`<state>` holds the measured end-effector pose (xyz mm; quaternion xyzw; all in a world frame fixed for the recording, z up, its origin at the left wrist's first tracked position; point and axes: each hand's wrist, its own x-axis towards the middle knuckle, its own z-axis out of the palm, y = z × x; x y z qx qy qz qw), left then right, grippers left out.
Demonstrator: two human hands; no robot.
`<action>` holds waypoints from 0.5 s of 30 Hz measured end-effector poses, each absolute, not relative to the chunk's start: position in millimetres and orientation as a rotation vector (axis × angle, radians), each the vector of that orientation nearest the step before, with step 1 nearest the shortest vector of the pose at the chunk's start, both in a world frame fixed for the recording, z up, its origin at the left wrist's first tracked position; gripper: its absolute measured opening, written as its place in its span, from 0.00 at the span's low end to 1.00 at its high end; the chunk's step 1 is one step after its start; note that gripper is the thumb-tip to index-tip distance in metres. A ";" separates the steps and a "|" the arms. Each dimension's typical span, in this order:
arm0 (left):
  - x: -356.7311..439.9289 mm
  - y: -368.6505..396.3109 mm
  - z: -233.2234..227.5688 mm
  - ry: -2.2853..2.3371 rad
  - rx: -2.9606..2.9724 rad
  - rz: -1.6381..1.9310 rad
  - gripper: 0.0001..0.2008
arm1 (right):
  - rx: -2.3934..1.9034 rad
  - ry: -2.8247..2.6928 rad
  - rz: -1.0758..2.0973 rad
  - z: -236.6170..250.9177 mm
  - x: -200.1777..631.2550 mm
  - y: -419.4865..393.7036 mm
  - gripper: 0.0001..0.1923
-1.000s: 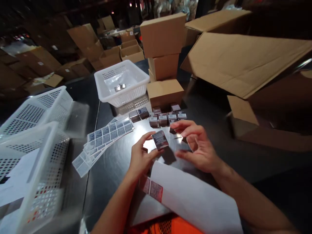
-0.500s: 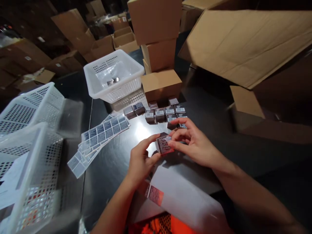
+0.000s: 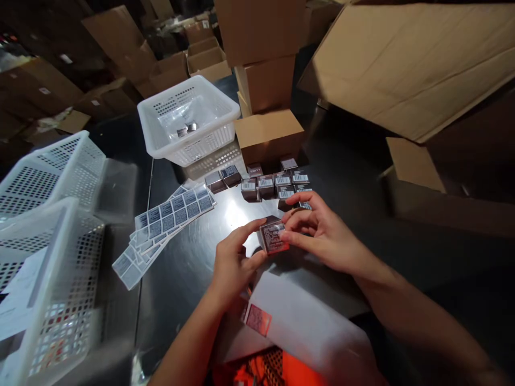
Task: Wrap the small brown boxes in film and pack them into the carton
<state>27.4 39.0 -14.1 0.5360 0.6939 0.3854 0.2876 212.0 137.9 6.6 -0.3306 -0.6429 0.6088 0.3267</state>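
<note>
Between thumb and fingers, my left hand (image 3: 237, 257) grips the left side of a small dark box (image 3: 272, 238) with a printed label on its upper face. My right hand (image 3: 317, 230) has its thumb and fingertips on the box's right edge and label, with the fingers curled. Just beyond my hands stand several similar small boxes (image 3: 265, 185) with barcode labels. Sheets of dark printed stickers (image 3: 173, 217) lie fanned out left of my hands. Nearest my body is a white sheet (image 3: 298, 316) with one sticker (image 3: 258, 320) at its left edge.
A white plastic basket (image 3: 229, 119) holding clear plastic and small pieces stands at the back. More white baskets (image 3: 86, 236) are at the left. Cardboard boxes (image 3: 269, 126) stack behind the small boxes, and a large open carton (image 3: 414, 64) fills the upper right.
Both hands stay on the small box, with the right thumb still pressed at its label. The camera view has shifted slightly; nothing has been let go.
</note>
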 end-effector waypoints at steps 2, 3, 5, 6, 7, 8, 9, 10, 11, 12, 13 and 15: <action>27.4 39.3 -13.8 1.864 1.430 1.023 0.26 | -0.865 -1.682 1.597 6.6 212.0 137.9 0.21; 27.4 39.7 -13.6 1.869 1.426 1.020 0.26 | -0.872 -1.686 1.593 6.5 211.8 137.7 0.21; 27.8 40.2 -13.3 1.879 1.419 1.012 0.25 | -0.898 -1.701 1.565 6.1 210.8 136.5 0.20; 28.1 40.3 -13.3 1.880 1.420 1.012 0.25 | -0.912 -1.706 1.544 5.9 210.0 135.6 0.20; 28.6 40.2 -13.5 1.879 1.424 1.013 0.26 | -0.925 -1.710 1.520 5.7 209.1 134.5 0.21; 29.2 40.0 -13.7 1.880 1.431 1.014 0.25 | -0.942 -1.713 1.486 5.6 208.3 133.5 0.22; 30.1 39.6 -13.8 1.880 1.439 1.014 0.25 | -0.970 -1.729 1.442 5.7 207.8 132.7 0.23; 31.0 39.3 -13.9 1.880 1.446 1.013 0.25 | -1.013 -1.764 1.382 5.8 207.8 132.3 0.25; 31.9 39.2 -13.8 1.885 1.442 1.011 0.24 | -1.068 -1.815 1.290 6.1 208.3 132.5 0.26; 32.5 39.2 -13.4 1.903 1.423 1.012 0.24 | -1.132 -1.869 1.160 6.4 209.5 133.0 0.27; 32.7 39.7 -12.7 1.940 1.388 1.022 0.25 | -1.188 -1.915 1.007 6.7 211.2 133.8 0.26; 30.7 41.8 -10.9 2.079 1.291 1.091 0.27 | -1.196 -1.946 0.724 7.2 214.8 134.7 0.25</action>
